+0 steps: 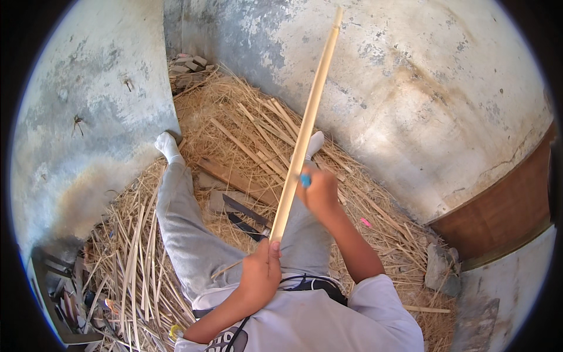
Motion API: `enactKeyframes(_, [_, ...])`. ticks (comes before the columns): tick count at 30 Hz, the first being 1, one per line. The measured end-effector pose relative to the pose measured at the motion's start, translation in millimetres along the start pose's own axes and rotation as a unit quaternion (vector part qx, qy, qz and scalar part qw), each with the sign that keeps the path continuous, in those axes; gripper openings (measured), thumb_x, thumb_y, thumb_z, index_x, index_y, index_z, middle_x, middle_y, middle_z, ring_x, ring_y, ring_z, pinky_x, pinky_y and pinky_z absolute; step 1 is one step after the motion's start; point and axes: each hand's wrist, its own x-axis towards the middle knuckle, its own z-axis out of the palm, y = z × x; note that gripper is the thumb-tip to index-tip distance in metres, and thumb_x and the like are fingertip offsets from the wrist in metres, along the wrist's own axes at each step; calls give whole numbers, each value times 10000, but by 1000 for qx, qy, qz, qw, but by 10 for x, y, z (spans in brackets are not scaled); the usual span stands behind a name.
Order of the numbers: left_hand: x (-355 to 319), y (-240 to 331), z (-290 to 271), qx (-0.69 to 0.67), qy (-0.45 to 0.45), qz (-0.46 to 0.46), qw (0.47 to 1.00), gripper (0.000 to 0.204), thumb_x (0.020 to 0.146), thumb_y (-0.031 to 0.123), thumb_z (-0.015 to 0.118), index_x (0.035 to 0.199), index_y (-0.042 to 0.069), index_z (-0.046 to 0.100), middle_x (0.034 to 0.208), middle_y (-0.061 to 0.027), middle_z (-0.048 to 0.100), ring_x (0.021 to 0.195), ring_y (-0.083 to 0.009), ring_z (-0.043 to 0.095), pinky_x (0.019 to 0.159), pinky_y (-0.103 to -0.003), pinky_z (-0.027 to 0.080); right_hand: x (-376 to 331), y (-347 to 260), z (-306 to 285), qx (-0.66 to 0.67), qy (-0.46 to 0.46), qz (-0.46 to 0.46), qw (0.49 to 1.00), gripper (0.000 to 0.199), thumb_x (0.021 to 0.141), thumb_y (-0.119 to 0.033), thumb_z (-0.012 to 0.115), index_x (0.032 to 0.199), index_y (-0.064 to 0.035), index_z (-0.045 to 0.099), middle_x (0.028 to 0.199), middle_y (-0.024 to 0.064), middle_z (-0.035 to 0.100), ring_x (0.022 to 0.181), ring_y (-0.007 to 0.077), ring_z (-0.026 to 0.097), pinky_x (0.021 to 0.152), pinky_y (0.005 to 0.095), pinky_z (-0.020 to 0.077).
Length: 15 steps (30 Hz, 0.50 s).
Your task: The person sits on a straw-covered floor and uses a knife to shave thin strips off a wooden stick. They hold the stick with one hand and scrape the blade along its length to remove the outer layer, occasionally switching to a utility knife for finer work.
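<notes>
Head view: long bamboo strip (305,126) gripped at its base by left hand (261,276), right hand (319,190) pinching something blue (305,180) halfway up it. Upper half looks untouched, so probably mid-job.

The person wears a white short-sleeved T-shirt (328,320) with dark print, grey trousers (187,234) and white socks (167,145).

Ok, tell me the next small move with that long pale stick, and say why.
Probably draw the small blue tool in the right hand a short way along the long pale wooden stick. The left hand has a grip on the stick's lower end, holding it slanted up over the straw-strewn floor, and the tool already sits against its mid-length.
</notes>
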Motion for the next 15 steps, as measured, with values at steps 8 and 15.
enactKeyframes(8, [-50,69,-97,8,1,24,1000,317,1085,242,452,908,-3,549,631,-177,599,531,-346,631,505,-421,473,121,-156,-164,-90,30,-67,993,161,831,-125,716,704,-71,631,622,125,651,561,303,661,521,389,504])
enactKeyframes(15, [-74,74,-139,-18,-1,6,1000,318,1084,234,454,900,-4,557,615,-160,589,518,-298,624,509,-396,472,420,-21,-41,-34,86,-31,995,255,746,-111,757,616,-58,544,594,155,593,537,361,610,521,442,470])
